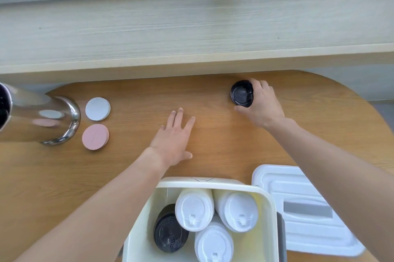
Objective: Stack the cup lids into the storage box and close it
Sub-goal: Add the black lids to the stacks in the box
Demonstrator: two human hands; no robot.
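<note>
Head view: a black cup lid (242,93), tilted up off the table (213,133), is gripped by the right hand (261,105). Left hand (173,142) lies flat, fingers spread, holding nothing. Nearer than both hands, the storage box (267,197) holds lid stacks; its cover (298,180) lies under the right forearm.

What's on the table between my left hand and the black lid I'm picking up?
Nothing: in the head view, only bare table separates the left hand from the black lid.
</note>
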